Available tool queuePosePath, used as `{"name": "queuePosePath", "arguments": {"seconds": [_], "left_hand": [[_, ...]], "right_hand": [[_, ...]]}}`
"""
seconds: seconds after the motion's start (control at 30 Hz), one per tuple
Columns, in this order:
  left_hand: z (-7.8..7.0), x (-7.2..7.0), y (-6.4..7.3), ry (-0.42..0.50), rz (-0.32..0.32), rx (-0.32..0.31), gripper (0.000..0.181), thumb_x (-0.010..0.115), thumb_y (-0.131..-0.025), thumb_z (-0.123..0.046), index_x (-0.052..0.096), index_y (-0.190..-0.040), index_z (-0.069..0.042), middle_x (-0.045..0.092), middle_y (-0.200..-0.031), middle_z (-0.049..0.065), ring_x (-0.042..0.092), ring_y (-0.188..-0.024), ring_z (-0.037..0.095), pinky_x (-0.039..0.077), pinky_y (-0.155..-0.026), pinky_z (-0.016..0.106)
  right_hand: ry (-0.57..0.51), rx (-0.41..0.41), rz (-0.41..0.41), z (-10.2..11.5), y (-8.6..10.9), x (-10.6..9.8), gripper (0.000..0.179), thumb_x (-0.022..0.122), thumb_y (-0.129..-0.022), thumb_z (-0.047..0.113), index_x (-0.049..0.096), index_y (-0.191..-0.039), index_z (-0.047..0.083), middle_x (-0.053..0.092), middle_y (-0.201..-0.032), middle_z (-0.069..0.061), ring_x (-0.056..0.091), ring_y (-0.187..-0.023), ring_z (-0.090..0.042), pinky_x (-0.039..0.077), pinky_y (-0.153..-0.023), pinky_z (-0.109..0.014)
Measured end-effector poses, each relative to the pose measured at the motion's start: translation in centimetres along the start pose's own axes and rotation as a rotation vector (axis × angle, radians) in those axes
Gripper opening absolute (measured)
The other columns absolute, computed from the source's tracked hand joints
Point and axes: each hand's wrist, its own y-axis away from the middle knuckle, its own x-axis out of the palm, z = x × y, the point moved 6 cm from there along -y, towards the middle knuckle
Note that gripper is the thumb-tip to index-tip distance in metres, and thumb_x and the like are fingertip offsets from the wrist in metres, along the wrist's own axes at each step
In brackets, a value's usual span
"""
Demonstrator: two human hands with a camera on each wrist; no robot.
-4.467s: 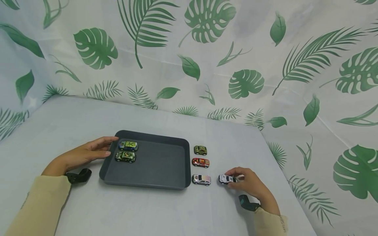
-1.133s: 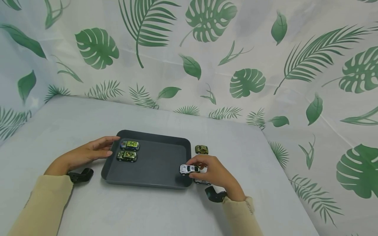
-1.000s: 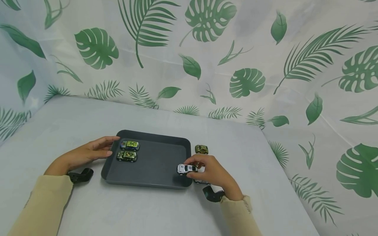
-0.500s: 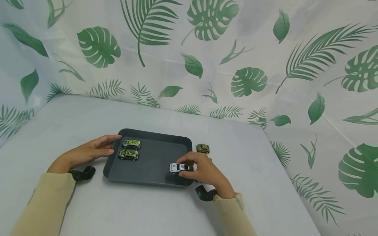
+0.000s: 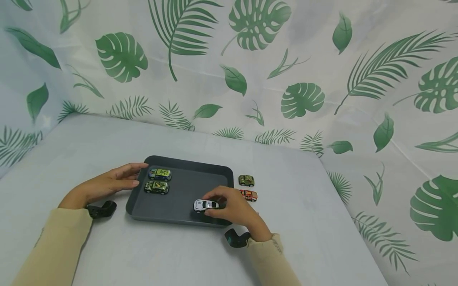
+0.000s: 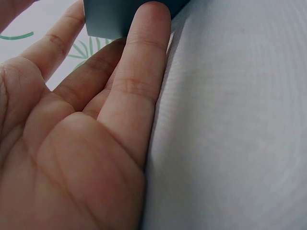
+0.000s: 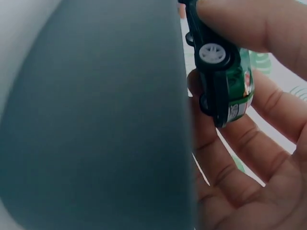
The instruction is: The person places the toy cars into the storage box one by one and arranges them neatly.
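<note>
My right hand (image 5: 234, 206) pinches a white toy car (image 5: 204, 205) between thumb and fingers, low over the right half of the dark grey tray (image 5: 189, 184). In the right wrist view the same toy car (image 7: 235, 93) shows a green and red end and a pale wheel, with the tray's side (image 7: 96, 115) covering the left of the picture. My left hand (image 5: 101, 184) touches the tray's left rim with its fingertips. The left wrist view has those fingers (image 6: 132, 86) nearly straight against the tray wall (image 6: 106, 21). Yellow-green (image 5: 160, 174) and camouflage (image 5: 156, 187) toy cars stand at the tray's left end.
Right of the tray, a camouflage toy car (image 5: 246, 180) and a red toy car (image 5: 249, 195) stand on the white-covered table (image 5: 304, 222). The right hand hides a white and pink car there. Behind rises a leaf-printed cloth (image 5: 264, 79).
My right hand has lifted the white toy car off the table right of the tray and carried it left, over the tray. My left hand has stayed at the rim.
</note>
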Motion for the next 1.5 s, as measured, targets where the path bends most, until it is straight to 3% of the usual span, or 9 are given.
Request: {"name": "queuePosePath", "arguments": {"seconds": [0.43, 0.87, 1.33, 1.5], "left_hand": [[-0.1, 0.1, 0.0, -0.011, -0.008, -0.008, 0.074, 0.064, -0.110, -0.028, 0.027, -0.171, -0.008, 0.010, -0.177, 0.029, 0.014, -0.159, 0.060, 0.020, -0.122, 0.077], [-0.1, 0.0, 0.0, -0.016, -0.019, -0.012, 0.074, 0.065, -0.110, -0.028, 0.027, -0.171, -0.008, 0.013, -0.177, 0.029, 0.016, -0.159, 0.059, 0.021, -0.123, 0.076], [0.1, 0.0, -0.2, -0.005, -0.015, -0.020, 0.074, 0.064, -0.110, -0.028, 0.026, -0.171, -0.008, 0.014, -0.177, 0.029, 0.016, -0.159, 0.059, 0.021, -0.122, 0.078], [0.1, 0.0, -0.2, -0.004, -0.008, -0.014, 0.074, 0.064, -0.110, -0.027, 0.026, -0.171, -0.008, 0.012, -0.177, 0.029, 0.015, -0.159, 0.060, 0.020, -0.122, 0.078]], "right_hand": [[-0.038, 0.050, 0.018, -0.1, -1.4, 2.0, 0.029, 0.086, -0.090, 0.003, 0.080, -0.118, 0.003, 0.077, -0.113, -0.008, 0.068, -0.099, -0.009, 0.058, -0.089, -0.028], [-0.091, 0.087, 0.010, 0.5, -2.9, 4.0, 0.030, 0.086, -0.091, 0.004, 0.080, -0.119, 0.002, 0.077, -0.116, -0.011, 0.064, -0.097, -0.001, 0.056, -0.087, -0.023], [-0.075, 0.153, -0.006, 0.8, -4.1, 6.0, 0.029, 0.088, -0.090, 0.007, 0.082, -0.119, 0.008, 0.077, -0.124, -0.007, 0.068, -0.121, -0.023, 0.051, -0.106, -0.038], [-0.064, 0.193, -0.019, 1.0, -4.6, 6.5, 0.030, 0.089, -0.089, 0.009, 0.082, -0.118, 0.009, 0.077, -0.123, -0.005, 0.068, -0.119, -0.021, 0.051, -0.104, -0.037]]}}
